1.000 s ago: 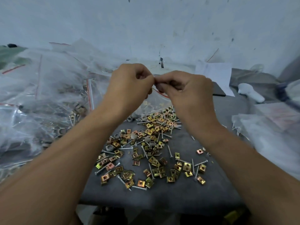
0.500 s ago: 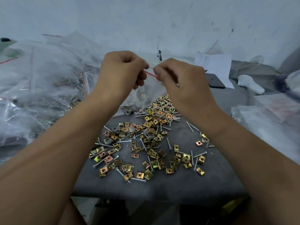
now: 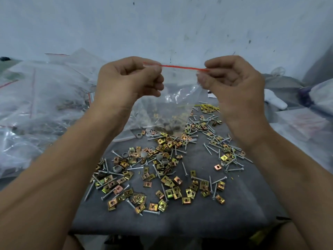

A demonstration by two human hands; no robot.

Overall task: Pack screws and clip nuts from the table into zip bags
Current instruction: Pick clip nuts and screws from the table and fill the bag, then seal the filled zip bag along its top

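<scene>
1. Pinching the top edge of a clear zip bag point(image 3: 169, 105), one end each: left hand point(image 3: 126, 82) at the left end of the red zip strip point(image 3: 182, 67), right hand point(image 3: 234, 83) at the right end, fingers of both curled.
2. Held up above the grey table point(image 3: 180, 222), strip stretched level between the hands; hardware visible through the plastic at the bag's lower part, bottom hanging just above the heap.
3. Spread loose across the table beneath: brass-coloured clip nuts point(image 3: 169, 193) mixed with silver screws point(image 3: 210, 149); several small grey rings point(image 3: 118, 168) among them.
4. Piled at the left: clear bags point(image 3: 36, 105), some with red strips, contents blurred.
5. Behind, a marked pale wall point(image 3: 180, 24); at the right, more plastic and a white object, too unclear to name.
</scene>
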